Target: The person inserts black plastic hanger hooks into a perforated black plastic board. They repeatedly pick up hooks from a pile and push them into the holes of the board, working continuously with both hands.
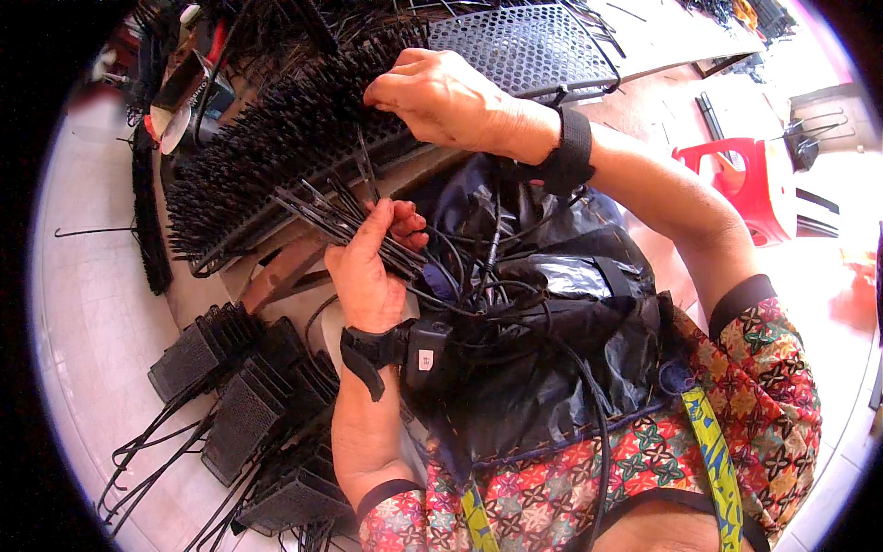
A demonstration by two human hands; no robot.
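My left hand (pixel 368 262) is closed round a bundle of thin dark rods (pixel 322 216), whose ends fan out toward the upper left. Higher up, my right hand (pixel 446 97) is pinched at the edge of a long perforated black rack (pixel 520 41). Whatever its fingertips hold is too small or hidden to make out. Dense rows of short black rods (pixel 276 138) stand up from the left and middle of the rack, while its right part shows bare holes. Black straps circle both wrists, and a small black box (pixel 429 357) sits at the left one.
Black mesh baskets with long wire handles (pixel 248 405) are stacked on the floor at the lower left. A dark plastic apron (pixel 570 359) with cables covers my lap. To the right stands a red plastic stool (pixel 750 184). Tools and boxes (pixel 198 101) crowd the upper left.
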